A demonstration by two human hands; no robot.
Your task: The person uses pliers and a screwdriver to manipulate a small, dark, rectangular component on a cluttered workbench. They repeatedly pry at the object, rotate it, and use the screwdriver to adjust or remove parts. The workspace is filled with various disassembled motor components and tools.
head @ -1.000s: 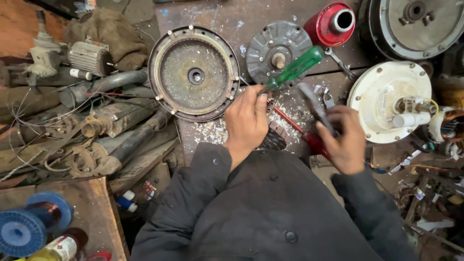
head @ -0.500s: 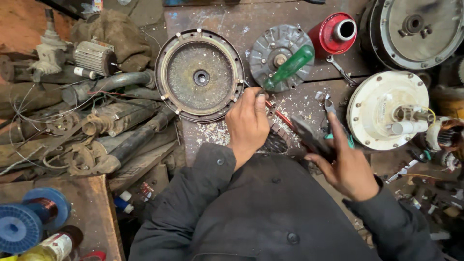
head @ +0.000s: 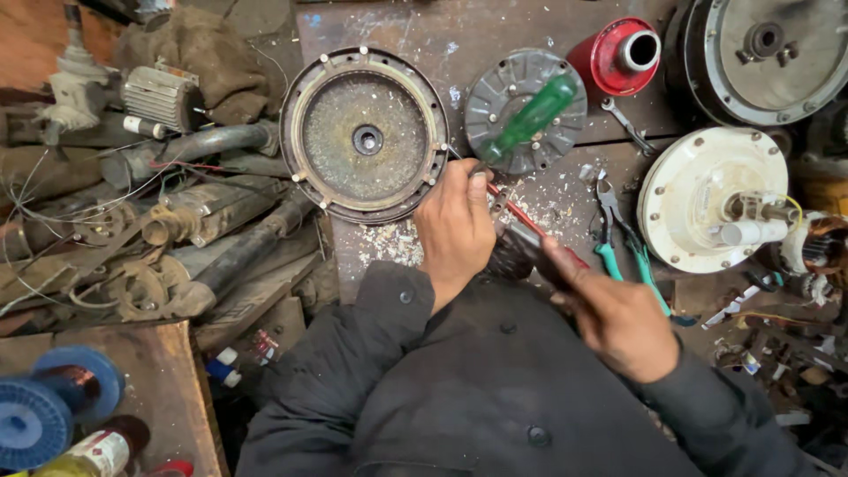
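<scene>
My left hand [head: 455,225] is closed around the lower end of a green-handled screwdriver [head: 530,119], whose handle slants up to the right over a grey ribbed disc [head: 503,84]. My right hand [head: 623,318] grips a dark tool with a red part [head: 534,238], pointed up-left toward my left hand. A small dark part [head: 505,263] sits between the two hands, mostly hidden by them. Pale shavings [head: 393,243] lie scattered on the metal bench [head: 495,26] beside my left hand.
A round rusty motor cover [head: 367,137] lies left of my hands. A red spool [head: 618,53], a wrench [head: 627,124], teal-handled pliers [head: 623,243], a white motor housing [head: 707,199] and a large grey cover [head: 768,53] lie right. Old motor parts [head: 159,230] pile up left; blue wire spools [head: 44,411] sit at lower left.
My right hand has drawn down and toward my body with its tool. My left hand and the screwdriver have stayed in place.
</scene>
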